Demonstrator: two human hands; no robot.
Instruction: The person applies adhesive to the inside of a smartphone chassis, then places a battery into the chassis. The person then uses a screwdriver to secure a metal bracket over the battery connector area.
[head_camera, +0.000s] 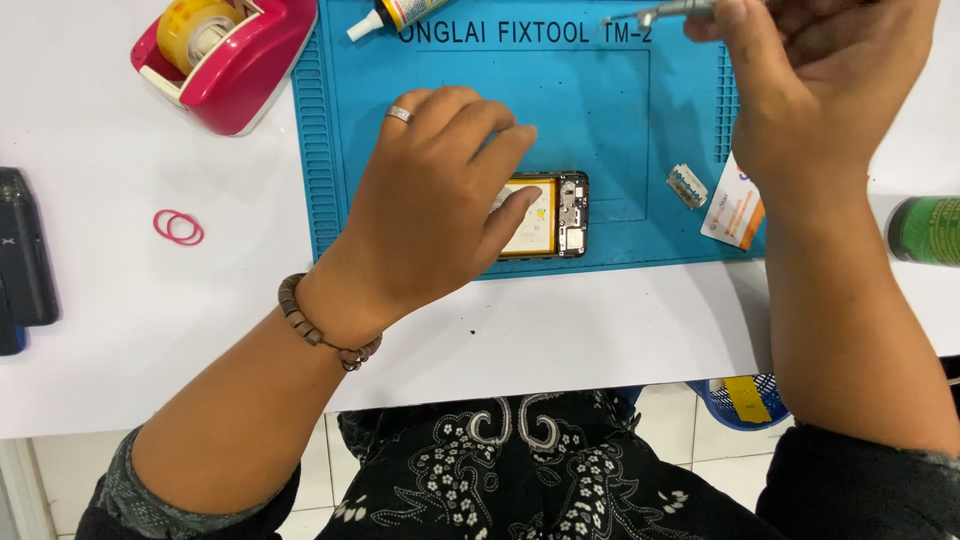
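Here the left hand (440, 190) is pressing open fingers on the opened phone (548, 215) near the blue mat's (620, 110) front edge, while the right hand (810, 70) is gripping a metal tool (660, 12) above the mat's far right corner, on the white table (120, 320).

A pink tape dispenser (228, 62) (yellow roll inside), red rubber bands (179, 227) and a razor blade (687, 185).

A silver ring and brown bead bracelet on the left hand (430, 205); dark sleeves, floral-patterned black garment.
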